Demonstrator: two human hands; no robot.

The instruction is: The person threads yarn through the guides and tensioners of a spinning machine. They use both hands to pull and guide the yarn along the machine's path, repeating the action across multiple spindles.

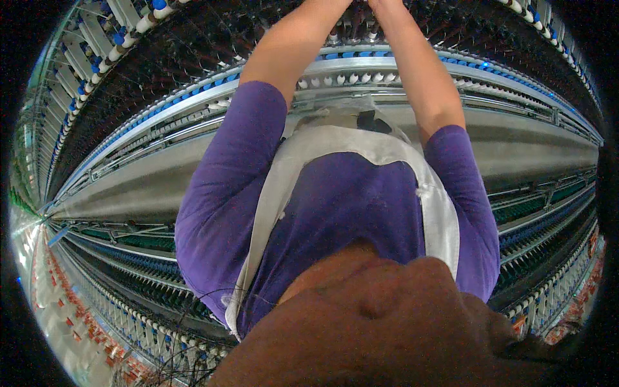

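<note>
Along the upper edge of the head view, your arms are pointing away from your chest, over a long textile machine. Item, left forearm (293, 48): bare below a purple sleeve (232, 142), slanting inward toward the edge. Item, right forearm (425, 68): likewise bare, converging on its partner. Item, left hand and right hand: both are lying beyond the edge, so you are leaving the grip unshown; whether it is clenched, released or grasping something, one cannot tell.

Item, pale-tipped machine parts (372, 37): standing between your forearms, near the wrists, among dark workings; these are the nearest visible things to your hands. Item, blue pieces (348, 55): running in a row nearer your body, beside a silver rail (361, 63). Item, white bobbins (353, 79): lining up below that rail, between your forearms. Item, grey panel (529, 138): extending to both sides behind your body. Item, white apron (277, 177): hanging over your shirt.

Step, as judged: you are seemingly working two-handed among the machine parts. Next move, as judged: it is calling for careful fingers, with your forearms staying clear of the rail and bobbins.
</note>
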